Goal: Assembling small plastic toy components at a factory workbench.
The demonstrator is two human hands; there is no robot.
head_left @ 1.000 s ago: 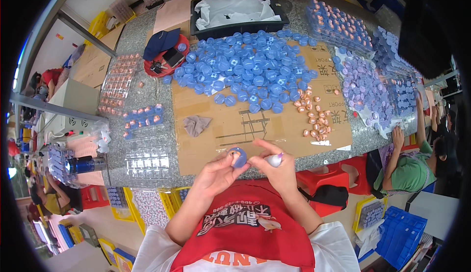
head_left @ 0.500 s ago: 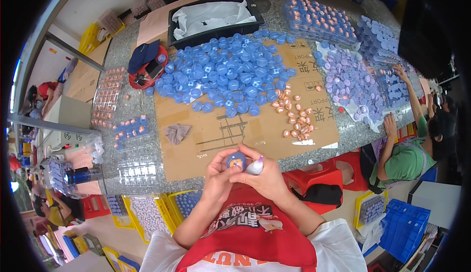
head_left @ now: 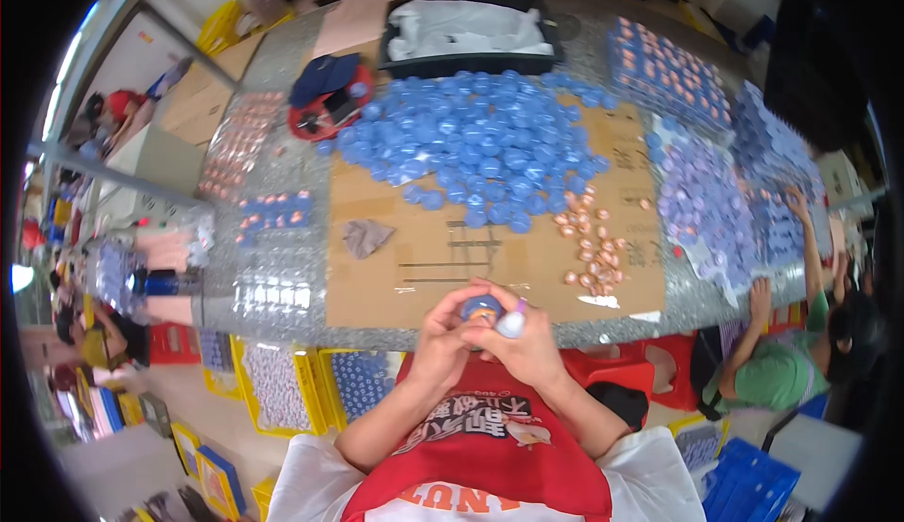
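Close to my body, just off the near table edge, my left hand point(head_left: 443, 336) is closed around a round blue piece point(head_left: 478, 304) with a small orange part set in its face. My right hand point(head_left: 529, 348) touches the same piece with its fingers and grips a small white squeeze bottle point(head_left: 510, 324) with a purple tip. The two hands meet, and fingers partly cover the blue piece. Beyond them a big heap of blue round pieces point(head_left: 471, 141) lies on a cardboard sheet point(head_left: 395, 282). Several small orange-and-white pieces point(head_left: 595, 254) are scattered at its right.
A crumpled cloth point(head_left: 365, 238) rests left on the cardboard. Behind the heap stands a black tray point(head_left: 471, 63). Clear plastic trays point(head_left: 273, 287) lie at left. Purple pieces point(head_left: 702, 188) spread at right, beside a co-worker in green point(head_left: 777, 371). Yellow crates point(head_left: 315, 390) sit below.
The view has shifted, so the table appears moved rightward. My hands stay together on the blue piece and bottle; the blue piece is tilted differently and the bottle's tip is turned more upward.
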